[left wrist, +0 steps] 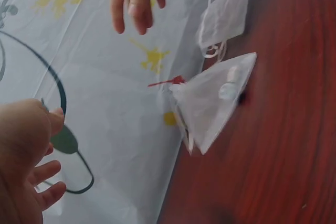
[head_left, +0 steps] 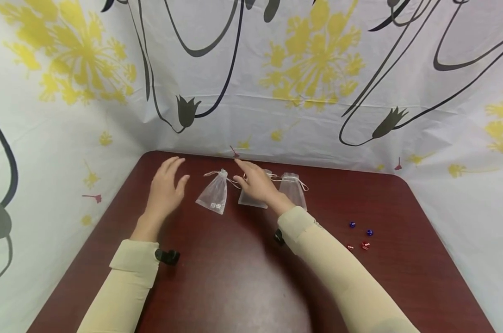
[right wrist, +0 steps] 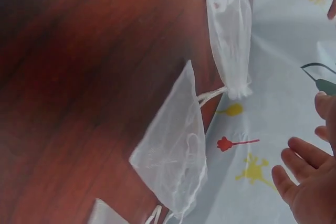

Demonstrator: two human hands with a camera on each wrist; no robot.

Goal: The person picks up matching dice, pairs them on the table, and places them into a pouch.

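My left hand [head_left: 164, 192] hovers over the far left of the table with its fingers spread, holding nothing. To its right lies a sheer white drawstring pouch [head_left: 215, 192], its neck gathered, with white dice [head_left: 215, 206] in its bottom. My right hand [head_left: 257, 184], fingers extended and grasping nothing, is above a second drawstring pouch [head_left: 250, 200] and hides part of it in the head view. A third pouch [head_left: 292, 188] sits just right of that one. In the right wrist view, the middle pouch [right wrist: 176, 150] shows its loose cord.
Blue dice [head_left: 369, 232] and red dice [head_left: 365, 245] lie on the right side of the dark red table [head_left: 230, 286], near my right sleeve. A white patterned cloth [head_left: 243, 83] hangs behind the table's far edge and along both sides.
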